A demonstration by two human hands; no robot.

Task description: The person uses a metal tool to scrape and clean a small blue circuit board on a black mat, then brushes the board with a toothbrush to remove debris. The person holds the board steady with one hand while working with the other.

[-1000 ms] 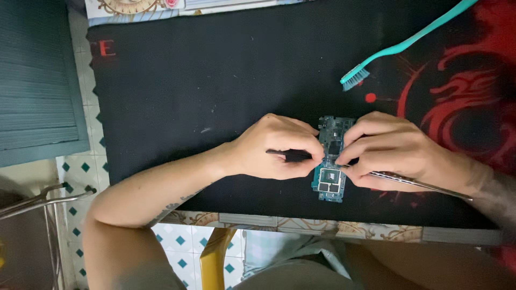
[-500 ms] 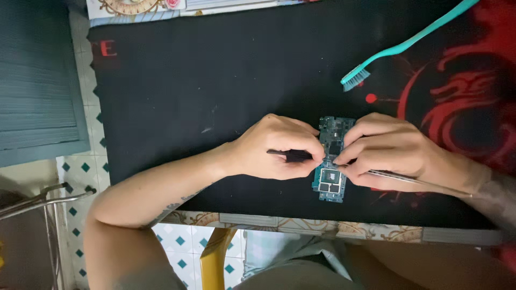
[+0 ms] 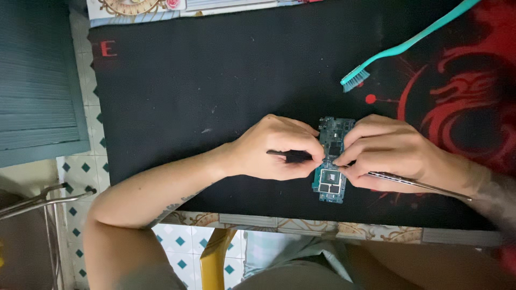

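A small blue-green circuit board (image 3: pixel 331 161) lies on a black mat (image 3: pixel 226 86) near the table's front edge. My left hand (image 3: pixel 277 147) presses against the board's left side and pinches a small flat black part (image 3: pixel 290 155) between thumb and fingers. My right hand (image 3: pixel 389 153) rests on the board's right side and grips thin metal tweezers (image 3: pixel 419 183), whose tips meet the board near its middle. The tweezer handle trails off to the right under my wrist.
A teal toothbrush (image 3: pixel 398 45) lies on the mat at the upper right, bristles toward the board. The mat carries a red dragon print (image 3: pixel 462 96) on the right. A patterned table edge (image 3: pixel 301 225) runs below; a teal cabinet (image 3: pixel 37 80) stands at left.
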